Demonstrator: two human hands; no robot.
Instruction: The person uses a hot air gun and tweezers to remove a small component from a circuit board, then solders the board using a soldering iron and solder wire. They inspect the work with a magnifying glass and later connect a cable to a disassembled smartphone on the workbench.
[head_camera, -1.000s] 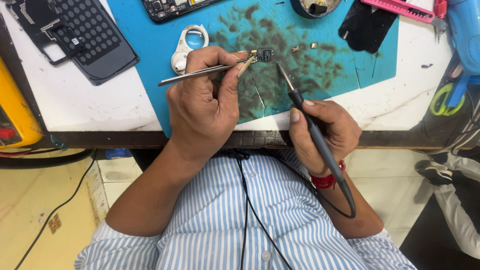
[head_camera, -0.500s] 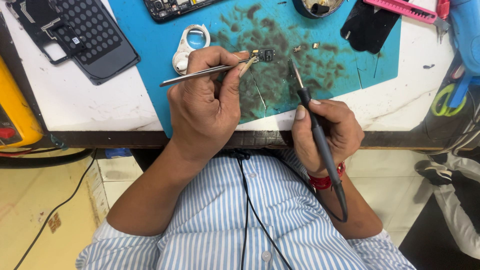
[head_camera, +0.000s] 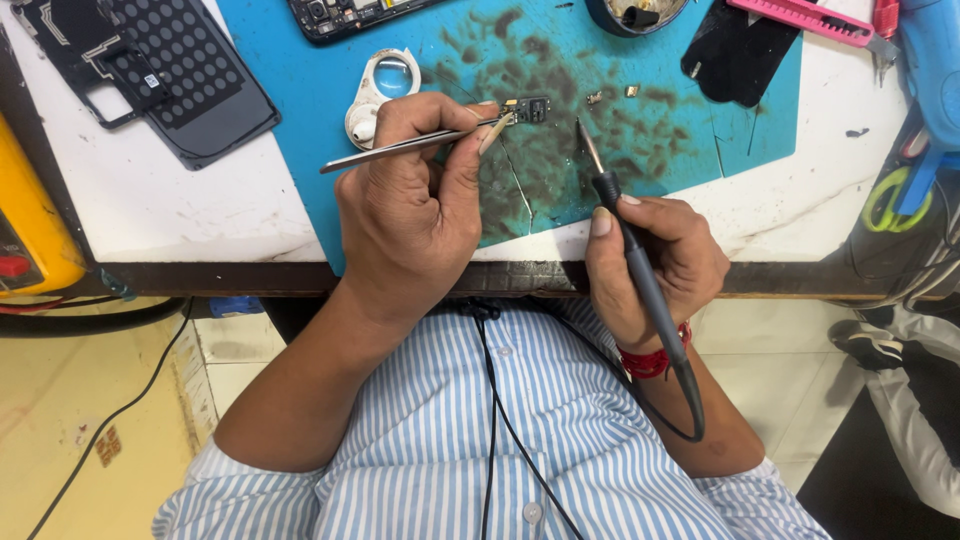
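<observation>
The left hand (head_camera: 410, 215) is pinching metal tweezers (head_camera: 400, 150), which are gripping a small dark component (head_camera: 528, 108) just above the stained blue mat (head_camera: 700, 140) near the counter's (head_camera: 150, 215) front edge. The right hand (head_camera: 660, 260) is wrapping around a soldering iron (head_camera: 625, 215), its tip hovering just beside the part. Bracing both wrists on the front edge would likely be helping; touching only the joint briefly seems wise.

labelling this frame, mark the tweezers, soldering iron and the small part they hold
tweezers (head_camera: 400, 148), head view, middle of the metal arms
soldering iron (head_camera: 640, 270), head view, dark handle
small part (head_camera: 530, 108), head view, its dark body
</observation>
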